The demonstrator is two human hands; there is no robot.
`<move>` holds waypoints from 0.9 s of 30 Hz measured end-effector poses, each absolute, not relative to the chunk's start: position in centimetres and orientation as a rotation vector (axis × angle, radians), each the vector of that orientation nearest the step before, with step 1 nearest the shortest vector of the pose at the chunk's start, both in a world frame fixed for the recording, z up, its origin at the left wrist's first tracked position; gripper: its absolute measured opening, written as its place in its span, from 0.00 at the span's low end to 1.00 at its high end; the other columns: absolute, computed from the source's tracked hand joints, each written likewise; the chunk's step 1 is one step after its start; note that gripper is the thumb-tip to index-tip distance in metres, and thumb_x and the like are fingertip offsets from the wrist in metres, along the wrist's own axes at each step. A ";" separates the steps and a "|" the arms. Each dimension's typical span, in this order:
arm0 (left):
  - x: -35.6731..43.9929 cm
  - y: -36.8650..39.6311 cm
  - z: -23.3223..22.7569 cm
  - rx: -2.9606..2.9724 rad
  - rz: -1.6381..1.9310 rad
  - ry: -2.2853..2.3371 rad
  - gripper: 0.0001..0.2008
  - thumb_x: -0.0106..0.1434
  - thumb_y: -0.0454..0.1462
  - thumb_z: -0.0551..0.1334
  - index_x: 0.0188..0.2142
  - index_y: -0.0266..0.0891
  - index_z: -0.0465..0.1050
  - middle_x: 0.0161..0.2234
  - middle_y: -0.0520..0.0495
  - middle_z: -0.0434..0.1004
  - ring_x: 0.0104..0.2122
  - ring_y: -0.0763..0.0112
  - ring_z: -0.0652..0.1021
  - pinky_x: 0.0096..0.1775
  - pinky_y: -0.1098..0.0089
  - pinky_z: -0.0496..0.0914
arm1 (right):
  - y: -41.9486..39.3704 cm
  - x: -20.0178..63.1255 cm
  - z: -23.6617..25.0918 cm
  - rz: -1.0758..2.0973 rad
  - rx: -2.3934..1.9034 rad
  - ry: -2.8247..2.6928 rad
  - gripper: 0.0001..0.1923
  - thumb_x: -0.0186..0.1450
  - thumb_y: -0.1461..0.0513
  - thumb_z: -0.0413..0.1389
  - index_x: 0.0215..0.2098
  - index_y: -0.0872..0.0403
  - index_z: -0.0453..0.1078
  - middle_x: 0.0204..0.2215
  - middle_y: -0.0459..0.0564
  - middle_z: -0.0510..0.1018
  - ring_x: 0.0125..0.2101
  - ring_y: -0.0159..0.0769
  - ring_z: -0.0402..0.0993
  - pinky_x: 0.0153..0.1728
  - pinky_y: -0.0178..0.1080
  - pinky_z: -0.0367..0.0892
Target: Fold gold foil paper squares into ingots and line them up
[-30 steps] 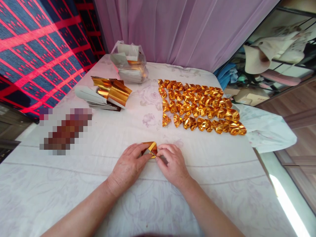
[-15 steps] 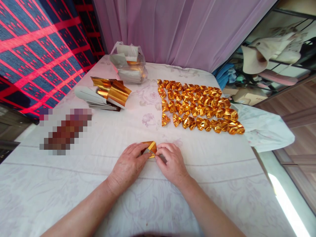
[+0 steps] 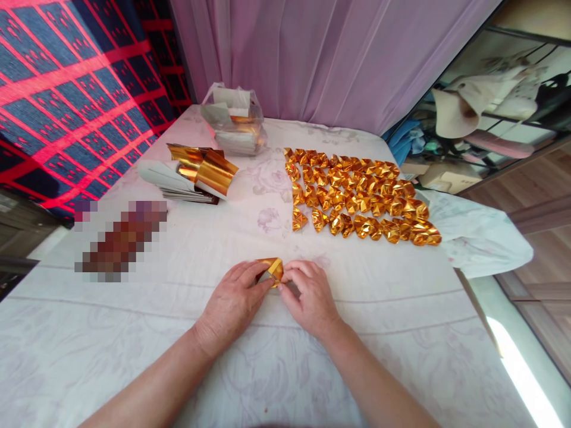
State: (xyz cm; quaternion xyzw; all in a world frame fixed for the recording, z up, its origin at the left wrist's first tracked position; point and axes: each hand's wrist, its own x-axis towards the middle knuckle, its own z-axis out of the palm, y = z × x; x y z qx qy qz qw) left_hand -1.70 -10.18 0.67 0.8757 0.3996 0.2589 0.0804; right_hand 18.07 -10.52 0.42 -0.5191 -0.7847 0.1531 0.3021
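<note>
Between my hands, low over the cloth, is a partly folded piece of gold foil paper [image 3: 275,268], with its pale inner side showing. My left hand [image 3: 238,292] grips its left side, thumb in front and fingers behind. My right hand [image 3: 310,292] pinches the right end of the paper between thumb and fingertips. Beyond my right hand, folded gold paper ingots [image 3: 368,199] stand in several rows. A fanned stack of gold foil sheets [image 3: 196,178] lies farther off to the left, some curled with the shiny side up.
A clear plastic bag [image 3: 236,122] holding more paper sheets stands at the back of the table, before a purple curtain [image 3: 285,59]. The pale floral tablecloth [image 3: 285,362] hangs past the right edge. A blurred-out item [image 3: 127,241] lies at left. Shelves with a hat [image 3: 459,113] stand at right.
The view has tilted slightly, so everything sits a little lower. Both hands keep hold of the gold paper; the left thumb has shifted slightly to the right along its front edge.
</note>
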 end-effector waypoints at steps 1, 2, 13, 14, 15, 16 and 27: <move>-1.7 -10.2 0.6 2.637 0.789 1.191 0.13 0.70 0.33 0.55 0.48 0.42 0.76 0.54 0.42 0.74 0.53 0.59 0.74 0.53 0.54 0.73 | -10.5 18.0 0.4 0.399 -1.387 -2.079 0.04 0.62 0.66 0.59 0.34 0.51 0.70 0.39 0.47 0.77 0.42 0.40 0.71 0.43 0.43 0.61; -1.7 -10.2 0.6 2.654 0.798 1.187 0.13 0.70 0.33 0.55 0.48 0.42 0.76 0.54 0.42 0.75 0.53 0.59 0.75 0.52 0.54 0.73 | -10.5 18.0 0.4 0.391 -1.398 -2.077 0.04 0.61 0.67 0.59 0.33 0.51 0.70 0.39 0.47 0.77 0.42 0.40 0.71 0.43 0.43 0.61; -1.7 -10.2 0.8 2.613 0.826 1.187 0.11 0.69 0.34 0.57 0.46 0.41 0.77 0.51 0.41 0.76 0.52 0.59 0.75 0.51 0.54 0.74 | -10.4 17.9 0.6 0.390 -1.432 -2.088 0.06 0.60 0.67 0.59 0.32 0.50 0.70 0.38 0.47 0.77 0.41 0.40 0.71 0.42 0.43 0.61; -1.7 -10.2 0.8 2.603 0.833 1.191 0.11 0.69 0.35 0.58 0.46 0.41 0.78 0.51 0.41 0.76 0.52 0.59 0.75 0.51 0.54 0.74 | -10.4 17.9 0.7 0.389 -1.431 -2.090 0.05 0.60 0.67 0.59 0.33 0.50 0.70 0.38 0.47 0.77 0.41 0.40 0.71 0.42 0.43 0.61; -1.7 -10.2 0.8 2.594 0.841 1.193 0.11 0.69 0.35 0.58 0.45 0.41 0.78 0.51 0.41 0.76 0.52 0.59 0.76 0.51 0.54 0.74 | -10.4 17.9 0.7 0.387 -1.430 -2.090 0.05 0.61 0.67 0.59 0.33 0.50 0.70 0.38 0.47 0.77 0.41 0.40 0.71 0.42 0.43 0.61; -1.7 -10.2 0.7 2.583 0.849 1.195 0.10 0.69 0.35 0.58 0.45 0.42 0.78 0.51 0.42 0.76 0.51 0.59 0.76 0.51 0.54 0.74 | -10.4 17.8 0.6 0.386 -1.430 -2.089 0.05 0.61 0.67 0.59 0.32 0.50 0.70 0.38 0.47 0.77 0.41 0.40 0.71 0.42 0.43 0.61; -1.6 -9.7 0.1 2.422 0.896 1.248 0.09 0.68 0.37 0.61 0.41 0.43 0.81 0.45 0.43 0.79 0.45 0.60 0.79 0.45 0.56 0.75 | -10.5 17.8 0.4 0.379 -1.419 -2.083 0.06 0.60 0.68 0.59 0.32 0.51 0.69 0.37 0.47 0.76 0.41 0.40 0.70 0.42 0.43 0.61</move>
